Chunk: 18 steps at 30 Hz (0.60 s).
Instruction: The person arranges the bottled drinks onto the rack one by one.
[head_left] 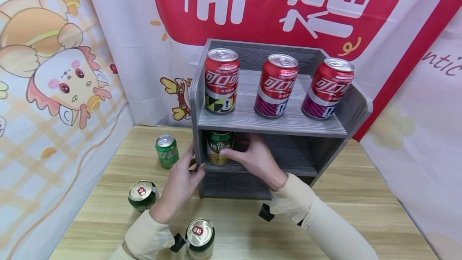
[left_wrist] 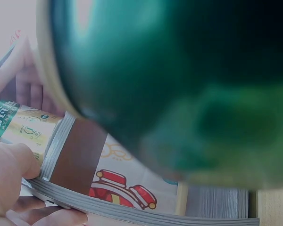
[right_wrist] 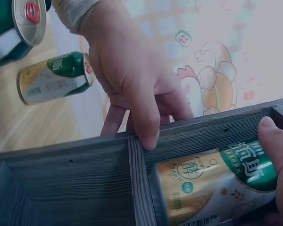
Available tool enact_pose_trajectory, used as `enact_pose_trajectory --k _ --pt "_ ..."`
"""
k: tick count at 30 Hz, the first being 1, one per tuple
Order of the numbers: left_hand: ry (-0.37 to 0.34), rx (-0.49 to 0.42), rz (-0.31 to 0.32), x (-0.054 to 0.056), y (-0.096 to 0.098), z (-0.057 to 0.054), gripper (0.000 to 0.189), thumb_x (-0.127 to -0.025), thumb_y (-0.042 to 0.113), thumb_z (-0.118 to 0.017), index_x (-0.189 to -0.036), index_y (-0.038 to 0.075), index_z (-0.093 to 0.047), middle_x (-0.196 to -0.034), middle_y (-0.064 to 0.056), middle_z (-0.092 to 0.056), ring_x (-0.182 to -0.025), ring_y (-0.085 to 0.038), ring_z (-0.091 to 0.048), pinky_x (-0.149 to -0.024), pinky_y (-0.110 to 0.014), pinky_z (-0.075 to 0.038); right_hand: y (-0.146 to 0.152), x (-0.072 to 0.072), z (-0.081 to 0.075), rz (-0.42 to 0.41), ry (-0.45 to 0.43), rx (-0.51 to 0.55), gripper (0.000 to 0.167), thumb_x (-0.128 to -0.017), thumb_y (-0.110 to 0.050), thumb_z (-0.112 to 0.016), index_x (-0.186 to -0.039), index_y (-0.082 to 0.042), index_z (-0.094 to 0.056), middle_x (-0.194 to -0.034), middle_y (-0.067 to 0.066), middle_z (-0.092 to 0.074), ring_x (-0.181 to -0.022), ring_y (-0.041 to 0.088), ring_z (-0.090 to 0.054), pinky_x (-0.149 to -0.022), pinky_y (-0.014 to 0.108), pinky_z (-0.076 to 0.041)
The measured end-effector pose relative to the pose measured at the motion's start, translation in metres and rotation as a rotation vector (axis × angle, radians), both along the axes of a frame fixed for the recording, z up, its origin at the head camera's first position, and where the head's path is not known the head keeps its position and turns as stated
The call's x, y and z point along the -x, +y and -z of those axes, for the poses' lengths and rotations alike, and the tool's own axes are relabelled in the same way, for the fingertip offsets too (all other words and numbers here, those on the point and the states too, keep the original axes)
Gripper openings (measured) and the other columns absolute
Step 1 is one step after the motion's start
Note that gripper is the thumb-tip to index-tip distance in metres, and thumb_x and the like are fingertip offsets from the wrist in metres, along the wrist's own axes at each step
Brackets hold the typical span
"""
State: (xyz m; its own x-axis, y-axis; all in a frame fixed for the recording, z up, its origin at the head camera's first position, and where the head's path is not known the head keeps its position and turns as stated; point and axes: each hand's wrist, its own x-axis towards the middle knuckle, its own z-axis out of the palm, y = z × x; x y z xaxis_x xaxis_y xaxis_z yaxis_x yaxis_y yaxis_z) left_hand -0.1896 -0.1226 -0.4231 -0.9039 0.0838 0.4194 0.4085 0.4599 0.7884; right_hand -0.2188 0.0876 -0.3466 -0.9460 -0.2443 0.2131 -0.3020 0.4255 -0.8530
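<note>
A small grey wood-grain shelf (head_left: 274,125) stands on the table. On its middle level, at the left end, is a green-and-gold drink can (head_left: 216,139), upright. My right hand (head_left: 258,157) reaches into that level and holds the can, thumb across its front and the other fingers partly hidden behind it. My left hand (head_left: 182,181) grips the shelf's left side panel. In the right wrist view, the left thumb (right_wrist: 148,134) lies on the front edge beside the shelf board, with the fingers outside the panel.
Three red cola cans (head_left: 277,85) stand on the top level. Left of the shelf are a green can (head_left: 167,151) and a green-and-gold can (head_left: 142,196). Another green-and-gold can (head_left: 200,238) stands near my left wrist. Printed curtains (head_left: 140,43) enclose the table.
</note>
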Motion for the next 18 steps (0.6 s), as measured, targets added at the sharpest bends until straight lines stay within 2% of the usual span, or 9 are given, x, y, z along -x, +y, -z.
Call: enact_pose_trajectory --k 8,18 --pt "-0.006 -0.007 0.000 0.001 0.001 0.001 0.078 -0.089 -0.001 -0.061 -0.157 0.016 -0.025 -0.153 -0.016 -0.042 -0.114 -0.039 -0.064 -0.080 -0.030 -0.062 0.018 -0.008 0.001 0.026 0.033 0.003 0.071 -0.078 -0.025 -0.084 -0.137 -0.009 -0.049 -0.137 0.011 -0.057 -0.122 0.030 -0.059 -0.103 0.043 -0.053" --pt "-0.007 -0.007 0.005 0.002 0.001 0.002 0.077 -0.090 0.000 -0.060 -0.157 0.015 -0.024 -0.154 -0.016 -0.040 -0.115 -0.039 -0.063 -0.080 -0.030 -0.062 0.036 -0.015 0.007 0.033 0.114 0.076 0.049 -0.087 -0.018 -0.075 -0.131 -0.008 -0.055 -0.130 0.010 -0.061 -0.121 0.025 -0.058 -0.102 0.041 -0.054"
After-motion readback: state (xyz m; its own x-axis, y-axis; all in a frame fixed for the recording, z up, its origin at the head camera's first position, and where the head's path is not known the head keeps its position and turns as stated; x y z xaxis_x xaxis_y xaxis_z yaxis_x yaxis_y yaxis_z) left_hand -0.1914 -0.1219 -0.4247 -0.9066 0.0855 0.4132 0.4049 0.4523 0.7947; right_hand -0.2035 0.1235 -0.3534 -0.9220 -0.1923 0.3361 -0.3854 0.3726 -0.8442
